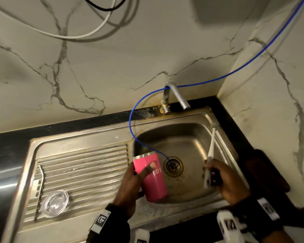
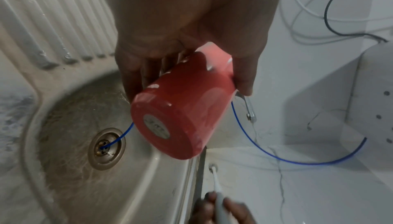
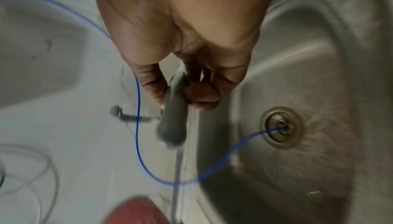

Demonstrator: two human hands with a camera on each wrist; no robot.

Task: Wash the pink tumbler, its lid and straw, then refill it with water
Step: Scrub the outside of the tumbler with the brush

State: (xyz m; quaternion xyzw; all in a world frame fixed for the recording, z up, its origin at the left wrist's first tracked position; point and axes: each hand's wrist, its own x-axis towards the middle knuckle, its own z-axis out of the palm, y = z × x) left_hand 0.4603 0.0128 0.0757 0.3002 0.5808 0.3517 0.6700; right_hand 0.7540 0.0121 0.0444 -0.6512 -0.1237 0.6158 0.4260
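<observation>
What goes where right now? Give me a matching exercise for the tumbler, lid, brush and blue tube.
Things:
1. tumbler
2. lid
3. brush
4. blue tube

Places:
A. on the ribbed drainboard
B. in the right hand
C. end in the drain
D. in the left hand, over the sink

Pairs: 1-D, 2-A, 3-B, 4-C

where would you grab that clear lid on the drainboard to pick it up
Take the clear lid by its raised round rim, coming straight down from above. It lies flat on the ridged drainboard, so a pinch across opposite edges is the likeliest grip.
</observation>
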